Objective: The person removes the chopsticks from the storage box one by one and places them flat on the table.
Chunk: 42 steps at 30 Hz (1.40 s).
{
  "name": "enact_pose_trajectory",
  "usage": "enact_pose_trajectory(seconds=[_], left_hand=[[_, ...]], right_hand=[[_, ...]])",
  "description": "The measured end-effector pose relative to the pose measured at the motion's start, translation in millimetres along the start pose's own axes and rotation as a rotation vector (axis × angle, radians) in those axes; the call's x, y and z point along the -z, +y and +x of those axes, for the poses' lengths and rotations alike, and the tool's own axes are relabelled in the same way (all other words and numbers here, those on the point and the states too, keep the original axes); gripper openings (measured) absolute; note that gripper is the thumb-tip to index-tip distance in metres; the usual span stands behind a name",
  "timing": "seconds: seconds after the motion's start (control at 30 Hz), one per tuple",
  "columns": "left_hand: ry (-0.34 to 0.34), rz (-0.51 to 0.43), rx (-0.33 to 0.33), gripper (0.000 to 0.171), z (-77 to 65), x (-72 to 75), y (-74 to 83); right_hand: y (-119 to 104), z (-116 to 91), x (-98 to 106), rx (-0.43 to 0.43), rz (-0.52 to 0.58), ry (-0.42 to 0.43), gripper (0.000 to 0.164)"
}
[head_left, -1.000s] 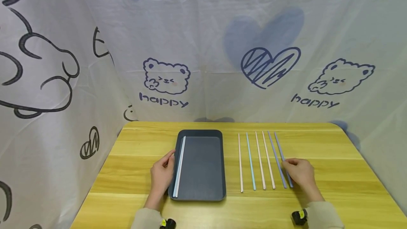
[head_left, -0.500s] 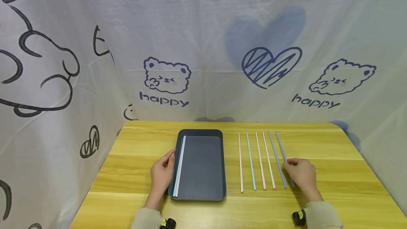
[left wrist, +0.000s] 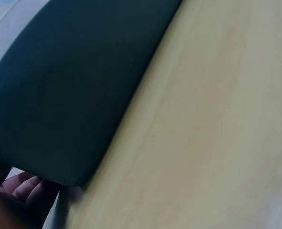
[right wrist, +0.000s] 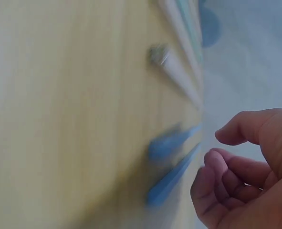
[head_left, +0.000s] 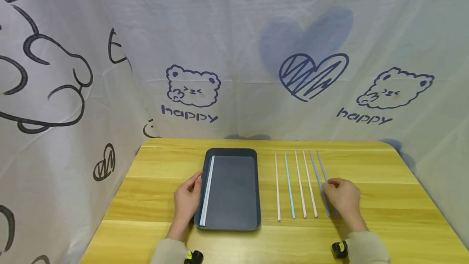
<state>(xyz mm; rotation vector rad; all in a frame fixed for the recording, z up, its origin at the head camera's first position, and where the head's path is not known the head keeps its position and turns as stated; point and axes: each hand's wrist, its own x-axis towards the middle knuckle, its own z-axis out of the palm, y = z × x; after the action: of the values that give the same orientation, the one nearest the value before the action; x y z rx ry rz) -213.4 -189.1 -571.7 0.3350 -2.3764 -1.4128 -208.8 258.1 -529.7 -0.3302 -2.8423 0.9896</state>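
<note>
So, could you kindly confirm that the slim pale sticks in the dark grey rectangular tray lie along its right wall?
Not quite: the head view shows the slim pale sticks along the left wall, not the right; they do lie in the dark grey rectangular tray.

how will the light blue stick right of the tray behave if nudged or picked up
The light blue stick looks stiff, as it lies straight along its length. Being so slender, it is probably light. It might slide or roll if nudged, since nothing visible holds it in place.
</note>
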Motion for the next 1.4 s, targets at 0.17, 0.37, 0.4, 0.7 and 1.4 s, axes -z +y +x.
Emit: enact_pose_trajectory(seconds=[0.17, 0.37, 0.4, 0.7, 1.4], left_hand=[[0.001, 0.003, -0.004, 0.025, 0.2, -0.4, -0.7], [-0.001, 0.008, -0.006, 0.025, -0.8, -0.1, 0.0], [-0.003, 0.007, -0.006, 0.025, -0.9, 0.0, 0.3], [-0.014, 0.000, -0.014, 0.025, -0.7, 0.5, 1.2], [-0.009, -0.014, -0.013, 0.025, -0.5, 0.4, 3.0]], right_hand=[[-26, -1, -4, 0.015, 0.102, 0.011, 0.033], [-53, -5, -15, -0.003, 0.214, -0.045, 0.033], [-57, -6, -17, -0.009, 0.240, -0.059, 0.033], [-90, -12, -40, -0.036, 0.422, -0.139, 0.030], [-163, -40, -94, 0.023, 0.586, -0.261, 0.024]])
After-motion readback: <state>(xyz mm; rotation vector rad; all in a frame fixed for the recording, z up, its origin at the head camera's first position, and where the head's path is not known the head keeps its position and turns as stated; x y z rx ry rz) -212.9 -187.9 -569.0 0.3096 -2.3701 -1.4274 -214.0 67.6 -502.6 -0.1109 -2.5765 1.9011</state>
